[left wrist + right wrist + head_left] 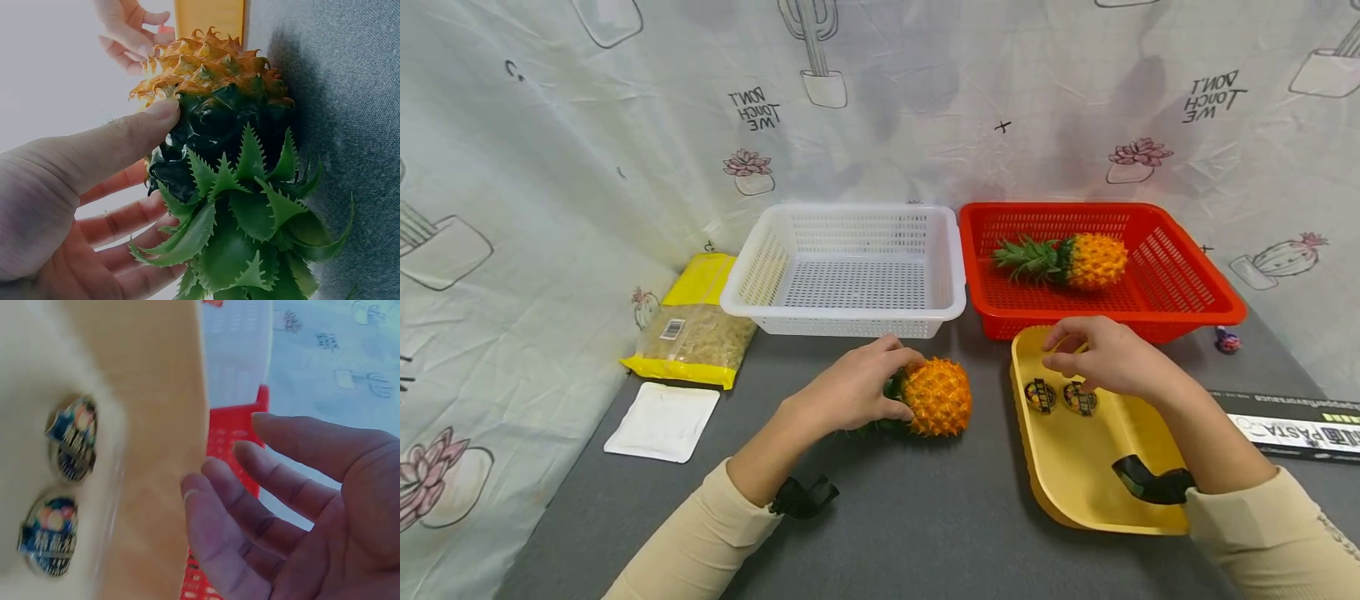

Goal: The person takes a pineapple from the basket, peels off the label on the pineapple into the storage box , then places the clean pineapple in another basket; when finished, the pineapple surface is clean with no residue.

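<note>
An orange toy-like pineapple [942, 398] with green leaves lies on the grey table, and my left hand [872, 385] grips it where the fruit meets the leaves. In the left wrist view the thumb presses the dark green band of the pineapple [219, 119], with the other fingers partly hidden behind it. My right hand [1101, 354] hovers over the far end of a yellow tray [1075, 467], fingers loosely bent and holding nothing. Two oval printed labels [1040, 396] lie in that tray; the right wrist view shows them beside the hand [281, 512].
A white basket [842, 321] stands behind the left hand. Beside it, a red basket [1090, 318] holds a second pineapple [1093, 260]. At left lie a yellow food bag [692, 333] and a white packet [662, 421]. A black-and-white pasta box [1292, 429] lies right of the tray.
</note>
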Demonstrator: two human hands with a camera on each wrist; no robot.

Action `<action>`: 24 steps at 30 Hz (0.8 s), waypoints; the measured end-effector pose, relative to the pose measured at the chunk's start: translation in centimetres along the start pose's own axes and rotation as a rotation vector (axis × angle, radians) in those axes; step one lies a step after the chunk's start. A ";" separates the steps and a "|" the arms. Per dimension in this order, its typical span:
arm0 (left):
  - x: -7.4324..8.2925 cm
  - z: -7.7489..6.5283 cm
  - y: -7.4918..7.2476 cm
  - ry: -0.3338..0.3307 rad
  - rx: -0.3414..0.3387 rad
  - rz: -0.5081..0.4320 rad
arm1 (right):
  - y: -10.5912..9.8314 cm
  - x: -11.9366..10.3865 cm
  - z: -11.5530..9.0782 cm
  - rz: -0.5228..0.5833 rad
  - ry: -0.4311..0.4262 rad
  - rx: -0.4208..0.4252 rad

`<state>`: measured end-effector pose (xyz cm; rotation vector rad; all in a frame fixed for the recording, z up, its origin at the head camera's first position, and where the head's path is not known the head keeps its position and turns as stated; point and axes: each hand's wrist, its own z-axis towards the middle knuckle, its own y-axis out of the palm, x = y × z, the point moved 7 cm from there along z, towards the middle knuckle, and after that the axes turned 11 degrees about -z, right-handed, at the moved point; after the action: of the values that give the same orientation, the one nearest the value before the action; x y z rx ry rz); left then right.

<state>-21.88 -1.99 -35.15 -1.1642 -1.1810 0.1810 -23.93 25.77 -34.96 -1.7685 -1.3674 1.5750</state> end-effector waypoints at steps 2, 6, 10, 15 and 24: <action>0.0 0.0 0.1 -0.002 -0.001 -0.002 | 0.1 -0.6 -0.1 0.027 -0.018 0.001; 0.0 0.1 0.2 0.001 -0.005 -0.005 | 0.2 -1.9 -0.3 0.064 -0.050 0.001; 0.1 0.1 0.1 0.009 -0.005 -0.003 | 0.3 -3.3 -0.3 0.090 -0.081 0.009; 0.1 0.1 0.1 0.012 -0.003 0.008 | 0.8 -5.1 -0.2 0.155 -0.118 0.004; 0.0 -0.1 -0.1 0.000 0.002 0.002 | 2.4 -8.0 0.3 0.158 -0.168 0.001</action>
<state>-21.87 -2.06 -35.11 -1.1632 -1.1794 0.1838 -22.33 17.84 -32.82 -1.8178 -1.3275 1.8446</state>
